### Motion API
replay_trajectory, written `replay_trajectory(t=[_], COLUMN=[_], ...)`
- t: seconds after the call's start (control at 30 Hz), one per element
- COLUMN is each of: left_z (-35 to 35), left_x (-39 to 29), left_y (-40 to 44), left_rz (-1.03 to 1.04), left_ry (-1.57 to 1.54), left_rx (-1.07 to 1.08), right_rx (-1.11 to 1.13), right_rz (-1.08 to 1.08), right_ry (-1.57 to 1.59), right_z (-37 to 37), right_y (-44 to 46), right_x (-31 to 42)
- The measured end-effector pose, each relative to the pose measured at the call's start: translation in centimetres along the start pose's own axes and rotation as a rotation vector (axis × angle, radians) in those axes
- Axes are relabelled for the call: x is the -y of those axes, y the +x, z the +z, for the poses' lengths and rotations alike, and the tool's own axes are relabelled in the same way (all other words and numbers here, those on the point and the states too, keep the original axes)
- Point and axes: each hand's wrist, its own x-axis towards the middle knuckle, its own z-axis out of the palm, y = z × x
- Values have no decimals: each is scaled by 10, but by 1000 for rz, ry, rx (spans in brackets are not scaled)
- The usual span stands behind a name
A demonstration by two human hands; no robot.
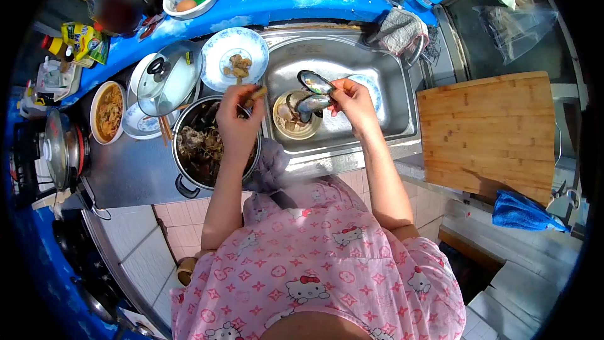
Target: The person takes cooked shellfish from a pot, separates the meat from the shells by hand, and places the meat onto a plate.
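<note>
My right hand point(353, 102) grips an opened mussel shell point(316, 82) by its edge, its shiny inner side showing, above the sink. Below it, a round bowl point(293, 131) holding empty shells stands in the sink. My left hand point(238, 113) is closed on a piece of yellowish-brown mussel meat point(257, 94), over the rim of a large pot point(182, 173). Dark mussels point(200, 145) fill that pot. Beyond the left hand, a blue-patterned white plate point(217, 50) carries a small heap of mussel meat point(238, 65).
A steel sink point(393, 127) contains another patterned plate point(371, 86). To the right are a wooden cutting board point(487, 129) and a blue cloth point(523, 211). Leftward stand a glass lid point(173, 85), a bowl of food point(108, 113) and chopsticks point(165, 129). Bottles line the blue ledge point(283, 5).
</note>
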Motion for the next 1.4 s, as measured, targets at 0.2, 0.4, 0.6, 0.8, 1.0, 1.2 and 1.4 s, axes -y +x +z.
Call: replay_trajectory(t=[0.2, 0.4, 0.6, 0.8, 1.0, 1.2, 1.4], left_z=[7, 1, -4, 4, 27, 5, -64], left_x=[17, 6, 5, -1, -4, 16, 34], left_y=[6, 8, 6, 6, 3, 1, -6], left_rz=[-139, 11, 115, 274, 358, -51, -154], left_ry=[-99, 155, 189, 261, 277, 197, 312], left_rx=[126, 76, 154, 136, 121, -46, -199], right_rx=[438, 481, 260, 159, -12, 85, 372], right_rz=[70, 112, -123, -414, -397, -204, -142], right_ry=[424, 389, -145, -427, -499, -332, -456], right_z=[5, 19, 14, 0, 14, 21, 125], right_y=[-15, -16, -12, -31, -39, -15, 0], right_x=[5, 2, -11, 18, 14, -23, -64])
